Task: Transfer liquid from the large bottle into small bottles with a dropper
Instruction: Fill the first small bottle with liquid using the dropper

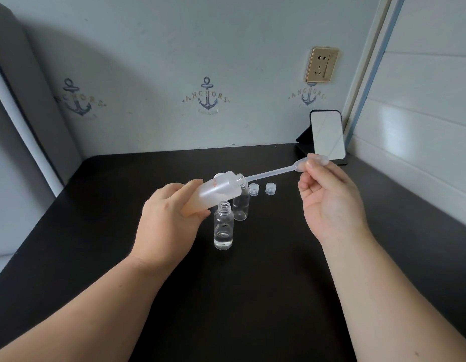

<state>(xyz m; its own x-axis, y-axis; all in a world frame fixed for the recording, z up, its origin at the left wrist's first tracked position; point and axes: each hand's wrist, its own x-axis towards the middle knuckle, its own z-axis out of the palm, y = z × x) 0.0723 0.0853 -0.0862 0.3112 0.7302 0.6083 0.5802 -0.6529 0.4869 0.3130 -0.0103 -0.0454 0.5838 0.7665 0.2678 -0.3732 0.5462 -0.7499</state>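
Observation:
My left hand (pixel 165 218) grips the large frosted bottle (pixel 221 188) by its base, tilted with its open neck pointing up and right. My right hand (pixel 328 199) pinches the bulb of a clear plastic dropper (pixel 273 172), whose tip sits inside the bottle's neck. Below the tilted bottle, a small clear bottle (pixel 223 227) stands open on the black table (pixel 252 296) with a little liquid at its bottom. A second small bottle (pixel 241 205) stands open just behind it, partly hidden by the large bottle.
Two small clear caps (pixel 253 189) (pixel 270 189) lie on the table behind the bottles. A phone (pixel 327 134) leans on a stand at the back right corner. A wall with a socket (pixel 322 64) closes off the back; white panelling runs along the right.

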